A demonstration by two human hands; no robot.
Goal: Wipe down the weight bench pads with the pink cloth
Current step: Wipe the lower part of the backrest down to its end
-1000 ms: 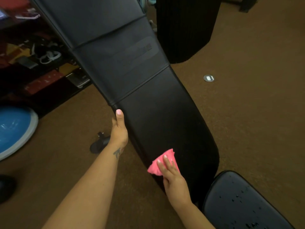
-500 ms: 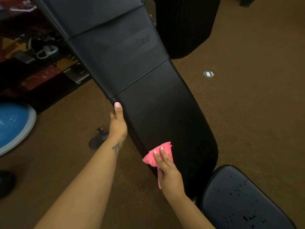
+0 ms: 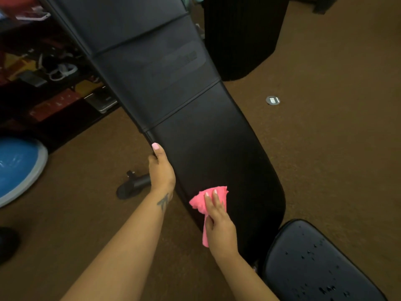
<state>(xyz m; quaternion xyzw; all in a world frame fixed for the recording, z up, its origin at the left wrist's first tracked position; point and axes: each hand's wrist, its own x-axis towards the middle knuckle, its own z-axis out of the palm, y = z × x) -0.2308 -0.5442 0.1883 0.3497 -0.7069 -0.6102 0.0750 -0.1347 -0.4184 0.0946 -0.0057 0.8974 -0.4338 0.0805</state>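
Head view: the right hand presses the pink cloth against the lower part of the black back pad, near its left edge, with straight fingers laid side by side on top while the thumb pins a hanging tail of cloth. The left hand grips the pad's left edge, thumb along the front and the other fingers wrapped behind, out of sight. The seat pad at lower right carries scattered droplets. A blue dome lies on the brown carpet at left
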